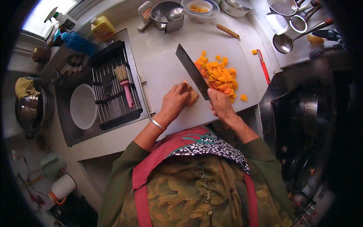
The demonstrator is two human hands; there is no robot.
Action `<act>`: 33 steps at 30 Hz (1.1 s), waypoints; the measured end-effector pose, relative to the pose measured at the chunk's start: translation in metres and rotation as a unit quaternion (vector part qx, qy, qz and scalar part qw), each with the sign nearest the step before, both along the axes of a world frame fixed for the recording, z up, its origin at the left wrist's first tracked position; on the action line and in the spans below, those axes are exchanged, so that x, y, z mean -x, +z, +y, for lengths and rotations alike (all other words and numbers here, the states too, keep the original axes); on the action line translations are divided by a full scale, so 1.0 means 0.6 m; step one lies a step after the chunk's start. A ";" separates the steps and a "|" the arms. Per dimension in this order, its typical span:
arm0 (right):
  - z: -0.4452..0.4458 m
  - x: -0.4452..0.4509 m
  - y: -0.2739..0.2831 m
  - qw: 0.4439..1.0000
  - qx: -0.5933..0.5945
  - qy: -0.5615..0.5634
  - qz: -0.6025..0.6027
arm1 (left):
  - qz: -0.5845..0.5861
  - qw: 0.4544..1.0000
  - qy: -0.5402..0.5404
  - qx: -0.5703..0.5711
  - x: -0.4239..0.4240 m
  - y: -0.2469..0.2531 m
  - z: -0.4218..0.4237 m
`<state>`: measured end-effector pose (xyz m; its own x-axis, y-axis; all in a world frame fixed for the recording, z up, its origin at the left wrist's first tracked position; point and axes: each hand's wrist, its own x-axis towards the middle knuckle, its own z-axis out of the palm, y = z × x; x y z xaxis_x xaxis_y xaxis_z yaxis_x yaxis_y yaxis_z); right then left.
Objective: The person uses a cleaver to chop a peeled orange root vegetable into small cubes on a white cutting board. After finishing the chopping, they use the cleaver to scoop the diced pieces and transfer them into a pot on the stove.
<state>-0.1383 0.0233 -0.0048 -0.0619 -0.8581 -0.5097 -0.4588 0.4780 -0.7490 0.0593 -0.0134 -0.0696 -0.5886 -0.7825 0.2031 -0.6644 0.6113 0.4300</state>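
Note:
My right hand (222, 105) grips the handle of a dark-bladed cleaver (192, 72), its blade slanting up and to the left over a white cutting board (164, 69). Just left of the blade, my left hand (177, 99) is curled over a piece of orange vegetable (194, 97), perhaps a carrot, mostly covered by the fingers. Several orange vegetable cubes (224, 75) and carrot slices (227, 90) lie heaped against the right side of the blade. One loose cube (243, 97) sits near the board's right edge.
At left is a sink with a roll-up rack (113, 105), a pink-handled brush (127, 92) and a white basin (83, 106). A metal pot (167, 24) and bowls stand behind the board. A red peeler (264, 68) lies to the right, near the dark stove (297, 107).

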 end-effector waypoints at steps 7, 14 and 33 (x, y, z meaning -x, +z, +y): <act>0.059 0.015 0.033 0.975 0.132 0.125 0.130 | -0.009 1.000 0.001 0.013 -0.002 -0.009 0.000; 0.076 0.011 0.068 0.977 0.071 0.133 0.149 | -0.002 0.999 0.003 0.034 0.001 -0.007 -0.002; 0.008 -0.021 -0.033 0.994 0.097 0.028 0.040 | 0.029 0.999 0.005 0.017 -0.006 -0.019 -0.001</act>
<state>-0.1255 0.0282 -0.0246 -0.0450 -0.9427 -0.3306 -0.5419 0.3011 -0.7847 0.0626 -0.0140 -0.0808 -0.5669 -0.7807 0.2630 -0.6456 0.6193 0.4468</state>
